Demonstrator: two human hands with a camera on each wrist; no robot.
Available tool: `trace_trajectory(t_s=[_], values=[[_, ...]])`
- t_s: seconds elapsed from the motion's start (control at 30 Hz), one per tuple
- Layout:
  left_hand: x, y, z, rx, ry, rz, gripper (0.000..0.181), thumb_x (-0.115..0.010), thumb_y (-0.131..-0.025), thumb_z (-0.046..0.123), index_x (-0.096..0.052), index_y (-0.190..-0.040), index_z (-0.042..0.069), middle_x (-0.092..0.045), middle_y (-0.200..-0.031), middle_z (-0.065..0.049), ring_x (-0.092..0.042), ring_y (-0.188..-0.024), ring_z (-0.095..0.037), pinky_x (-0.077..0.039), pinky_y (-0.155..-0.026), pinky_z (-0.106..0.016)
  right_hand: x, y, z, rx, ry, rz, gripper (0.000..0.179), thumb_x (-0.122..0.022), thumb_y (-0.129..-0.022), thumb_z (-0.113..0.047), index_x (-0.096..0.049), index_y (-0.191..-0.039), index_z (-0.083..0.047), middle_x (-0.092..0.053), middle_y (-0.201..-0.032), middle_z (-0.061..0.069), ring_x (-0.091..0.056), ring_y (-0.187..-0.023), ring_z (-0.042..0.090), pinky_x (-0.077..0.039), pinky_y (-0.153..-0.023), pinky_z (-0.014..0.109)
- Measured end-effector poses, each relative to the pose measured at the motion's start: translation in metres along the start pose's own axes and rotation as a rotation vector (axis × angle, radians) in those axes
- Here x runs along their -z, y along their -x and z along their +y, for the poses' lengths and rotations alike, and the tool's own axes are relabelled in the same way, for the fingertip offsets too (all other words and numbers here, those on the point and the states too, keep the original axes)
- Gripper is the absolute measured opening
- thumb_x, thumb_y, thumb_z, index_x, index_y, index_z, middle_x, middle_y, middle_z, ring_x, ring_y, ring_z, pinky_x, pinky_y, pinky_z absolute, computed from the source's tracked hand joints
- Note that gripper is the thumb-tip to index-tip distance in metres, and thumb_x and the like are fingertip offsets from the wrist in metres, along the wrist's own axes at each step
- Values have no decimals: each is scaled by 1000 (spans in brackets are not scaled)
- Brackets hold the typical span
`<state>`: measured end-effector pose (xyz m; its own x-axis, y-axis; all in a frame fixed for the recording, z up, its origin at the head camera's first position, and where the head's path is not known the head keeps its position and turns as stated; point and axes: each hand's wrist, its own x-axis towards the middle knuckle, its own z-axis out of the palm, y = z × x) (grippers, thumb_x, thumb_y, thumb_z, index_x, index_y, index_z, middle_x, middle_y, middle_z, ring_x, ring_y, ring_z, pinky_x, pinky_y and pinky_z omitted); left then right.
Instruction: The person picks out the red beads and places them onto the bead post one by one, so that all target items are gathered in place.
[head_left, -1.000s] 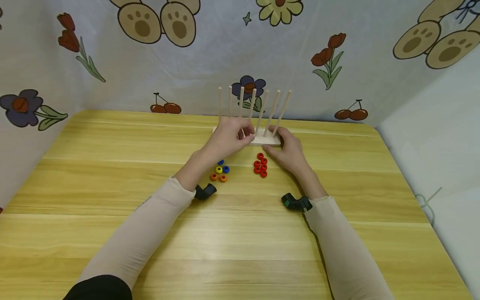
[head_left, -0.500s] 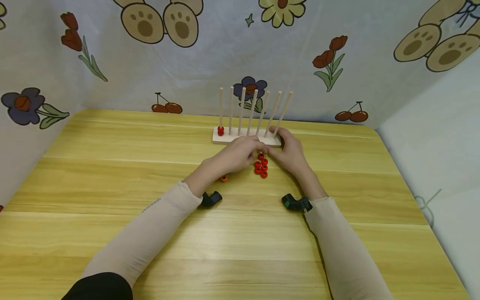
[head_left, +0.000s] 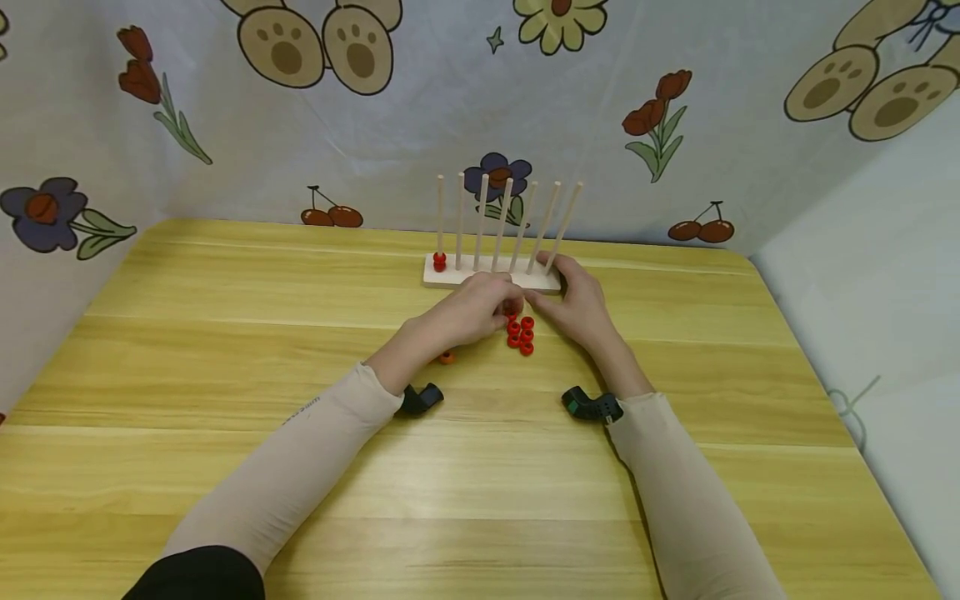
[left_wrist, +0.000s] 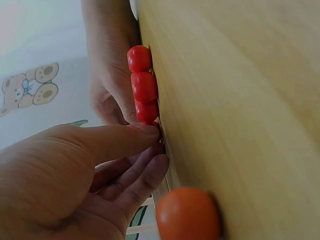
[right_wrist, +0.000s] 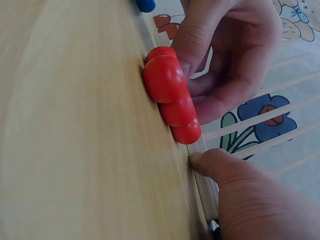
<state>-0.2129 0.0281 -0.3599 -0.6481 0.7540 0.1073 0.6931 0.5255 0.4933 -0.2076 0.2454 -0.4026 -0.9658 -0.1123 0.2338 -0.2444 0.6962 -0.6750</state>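
In the head view a pale wooden stand [head_left: 468,277] with several upright pegs is near the table's back edge. Red beads [head_left: 439,262] sit at the foot of its leftmost peg. My right hand [head_left: 576,302] grips the stand's right end, the thumb [right_wrist: 205,162] pressed on its front edge. In front of the stand lies a cluster of red beads [head_left: 527,336]. My left hand [head_left: 474,310] is at the cluster's far end, thumb and fingers pinching a red bead [left_wrist: 156,131], mostly covered by the fingertips.
An orange bead [head_left: 447,358] shows beside the left wrist, and a blue bead [right_wrist: 146,5] at the top of the right wrist view. The left hand hides other beads. Behind the wooden table [head_left: 480,467] hangs a patterned cloth [head_left: 420,133].
My left hand has come down from the left pegs to the red cluster, uncovering the red beads on the leftmost peg, and then closed on a bead. My right hand keeps its hold on the stand.
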Motion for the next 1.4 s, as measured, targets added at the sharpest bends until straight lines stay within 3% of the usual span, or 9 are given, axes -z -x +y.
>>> trace_trajectory(t_s=[0.3,0.53,0.63,0.97,1.27,1.4], values=[[3,2,-2,34,-17,8,9,-74,-93,-1,-75,-99,6,-71,-99,-6,-64,-92,-21,-54,-85,-33,-2,0,-2,-12,-4,-4,58,-80,-95,-24,-59,-147,-8,-61,-148,16,-55,-139,34,-43,-115,52],[21,3,1,84,92,112,9,-74,-95,2,-72,-104,4,-73,-100,-7,-70,-90,-20,-58,-82,-30,-3,0,-1,-10,-12,-8,59,-80,-95,-21,-58,-147,-7,-60,-148,18,-55,-140,35,-44,-115,52],[33,4,2,91,129,196,11,-73,-96,0,-73,-106,3,-74,-100,-9,-70,-89,-20,-59,-81,-30,-2,0,-1,-16,-11,-10,59,-80,-95,-22,-57,-147,-7,-59,-149,18,-54,-141,35,-42,-117,52],[65,12,3,30,124,473,13,-75,-96,4,-73,-109,3,-70,-106,-11,-69,-88,-21,-59,-81,-30,-1,-1,0,-18,11,-3,60,-80,-94,-24,-58,-147,-9,-60,-149,17,-54,-141,35,-41,-118,52],[93,19,-4,-4,162,873,17,-74,-98,6,-73,-114,0,-71,-107,-13,-69,-86,-19,-59,-78,-30,-1,-2,0,-6,5,-1,60,-81,-94,-23,-58,-148,-8,-61,-147,17,-55,-140,36,-42,-117,53],[96,20,-6,14,171,938,17,-72,-99,5,-73,-114,-1,-72,-109,-12,-71,-88,-20,-60,-81,-32,-1,-2,0,-10,8,-4,60,-81,-94,-23,-58,-148,-8,-60,-148,17,-54,-141,36,-42,-118,52]])
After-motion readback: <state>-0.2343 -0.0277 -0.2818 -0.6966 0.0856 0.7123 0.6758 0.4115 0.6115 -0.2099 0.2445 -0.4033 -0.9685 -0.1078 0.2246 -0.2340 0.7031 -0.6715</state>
